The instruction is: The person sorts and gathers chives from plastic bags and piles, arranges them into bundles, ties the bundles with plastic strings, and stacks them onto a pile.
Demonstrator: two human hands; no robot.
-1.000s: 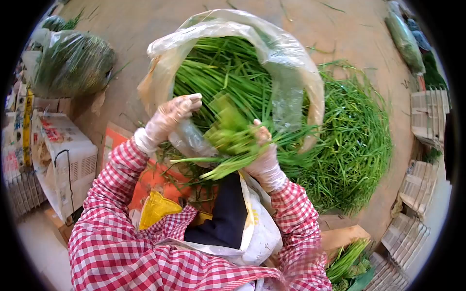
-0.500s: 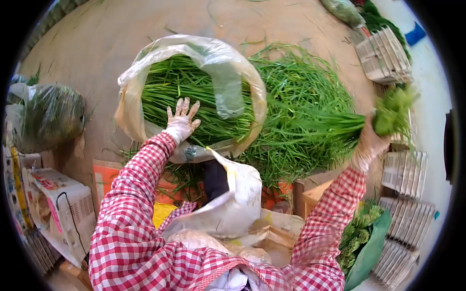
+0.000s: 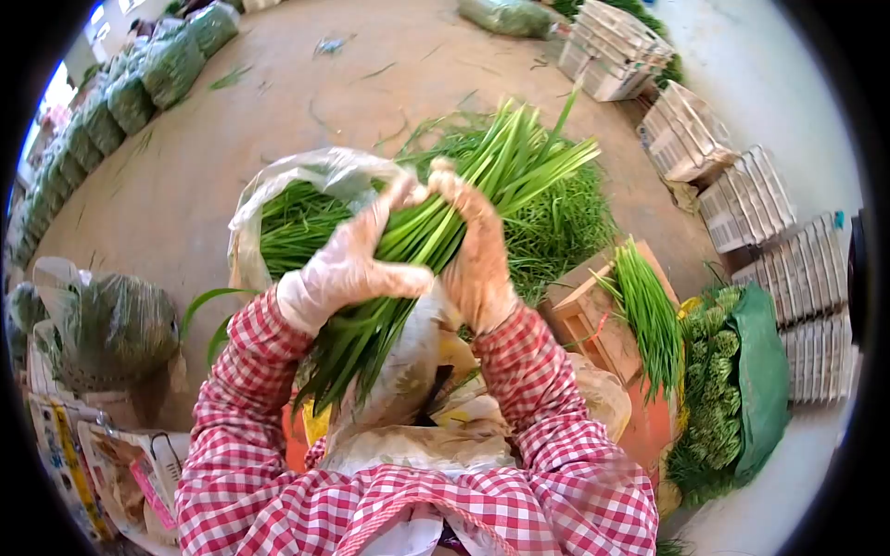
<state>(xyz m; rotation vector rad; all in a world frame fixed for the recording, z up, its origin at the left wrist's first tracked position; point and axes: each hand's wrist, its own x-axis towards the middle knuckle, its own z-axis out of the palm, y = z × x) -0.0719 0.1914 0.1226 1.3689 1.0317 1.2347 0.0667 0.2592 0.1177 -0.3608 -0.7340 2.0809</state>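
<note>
Both hands wear thin whitish gloves and close round one thick bunch of garlic chives [image 3: 436, 227] in front of my chest. My left hand [image 3: 357, 264] wraps it from the left, thumb across the stalks. My right hand [image 3: 477, 246], more stained, curls round the right side with its fingertips near the left ones. Pale cut ends point up and right; the darker leaf tips hang down toward my lap. Behind the bunch is an open clear plastic bag [image 3: 248, 227] of chives, and beyond my right hand a loose green heap [image 3: 565, 218] lies on the floor.
A small bundle of chives [image 3: 649, 320] rests on a wooden box [image 3: 593, 320] at right. Bundled greens [image 3: 718, 380] lie beside a green cloth [image 3: 760, 385]. White crates [image 3: 746, 199] line the right wall. Full bags [image 3: 130, 102] stand in a row at far left, another bag [image 3: 116, 329] nearer.
My left hand has left the chives in the bag, and my right hand has come in from the far right. Both now grip one bunch at the centre. The view has shifted.
</note>
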